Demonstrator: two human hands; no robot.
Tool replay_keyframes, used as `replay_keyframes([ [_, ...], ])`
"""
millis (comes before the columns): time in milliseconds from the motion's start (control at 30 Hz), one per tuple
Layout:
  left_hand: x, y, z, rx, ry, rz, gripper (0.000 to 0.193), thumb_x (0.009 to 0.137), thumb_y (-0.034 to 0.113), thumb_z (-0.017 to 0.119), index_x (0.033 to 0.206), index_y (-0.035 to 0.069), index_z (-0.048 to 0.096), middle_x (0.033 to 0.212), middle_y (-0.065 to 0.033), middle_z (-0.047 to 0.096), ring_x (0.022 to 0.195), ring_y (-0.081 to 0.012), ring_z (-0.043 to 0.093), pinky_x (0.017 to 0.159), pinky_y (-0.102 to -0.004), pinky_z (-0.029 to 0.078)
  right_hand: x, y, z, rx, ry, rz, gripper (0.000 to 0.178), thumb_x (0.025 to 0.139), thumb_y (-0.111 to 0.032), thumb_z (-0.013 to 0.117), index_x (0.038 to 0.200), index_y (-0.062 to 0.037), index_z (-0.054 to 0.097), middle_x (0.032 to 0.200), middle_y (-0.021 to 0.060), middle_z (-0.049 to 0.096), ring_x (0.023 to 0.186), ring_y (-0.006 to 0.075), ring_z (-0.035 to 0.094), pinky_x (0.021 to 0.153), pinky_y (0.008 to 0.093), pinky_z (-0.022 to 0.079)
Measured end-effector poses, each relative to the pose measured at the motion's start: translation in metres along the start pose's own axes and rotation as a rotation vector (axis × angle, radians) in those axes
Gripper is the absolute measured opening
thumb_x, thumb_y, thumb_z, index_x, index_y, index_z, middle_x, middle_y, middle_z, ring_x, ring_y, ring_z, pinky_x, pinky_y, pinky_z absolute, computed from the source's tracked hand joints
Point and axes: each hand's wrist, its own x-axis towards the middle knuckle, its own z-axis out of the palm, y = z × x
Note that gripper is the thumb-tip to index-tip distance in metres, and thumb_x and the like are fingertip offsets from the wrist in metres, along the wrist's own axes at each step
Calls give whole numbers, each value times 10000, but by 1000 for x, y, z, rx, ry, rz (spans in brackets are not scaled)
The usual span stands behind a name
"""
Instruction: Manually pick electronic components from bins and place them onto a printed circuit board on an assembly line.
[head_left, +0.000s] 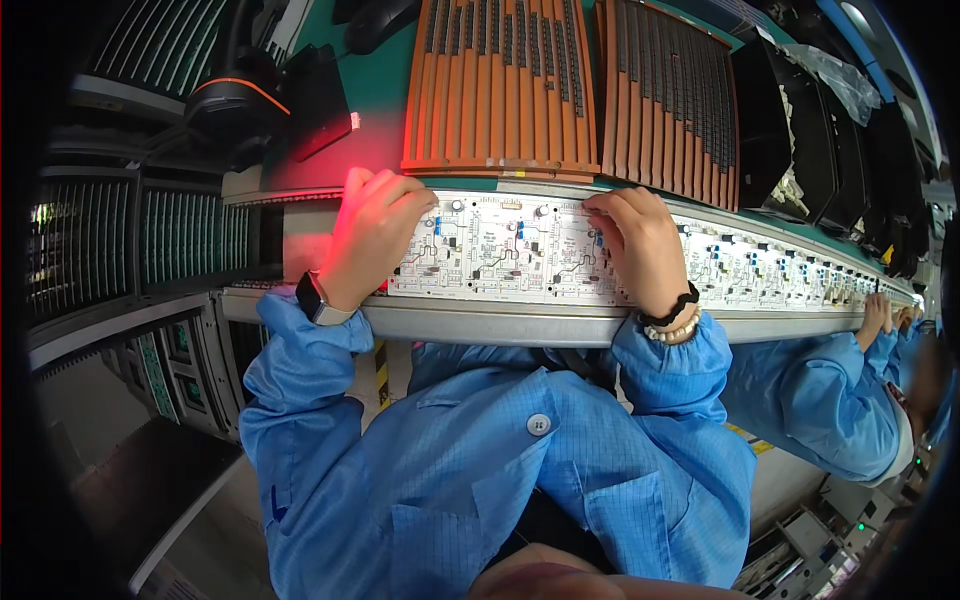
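A white circuit board (490,250) with several repeated sections lies in the rail before me, carrying small blue, black and silver parts. My left hand (380,225) reaches over its left end, fingers bent and fingertips together at the far left corner. Red light falls on that hand. My right hand (645,240) is over the board's right part, its thumb and fingers closed together near the far edge. Whatever lies between the fingertips of either hand is hidden or too small to make out.
Two orange trays (500,100) with rows of small black parts stand beyond the rail (480,325). A black scanner (240,105) is at the far left. Slotted racks (90,240) stand left, black bins (780,130) far right. Along the line, a co-worker's hand (875,318) touches further boards.
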Motion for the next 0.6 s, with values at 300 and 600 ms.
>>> replay_keyframes([
  [300,0,2,2,36,-10,14,100,829,61,699,928,57,714,920,-34,675,835,-212,596,827,-357,385,-19,-9,-31,16,154,33,209,800,34,721,999,-27,697,919,130,675,848,330,629,741,394,494],
  [600,-28,14,-31,159,64,-77,248,832,55,696,1079,57,719,1011,-70,668,913,-254,602,857,-385,417,-42,-28,-37,87,167,-4,199,792,74,719,969,-10,689,881,132,680,810,322,621,719,375,477],
])
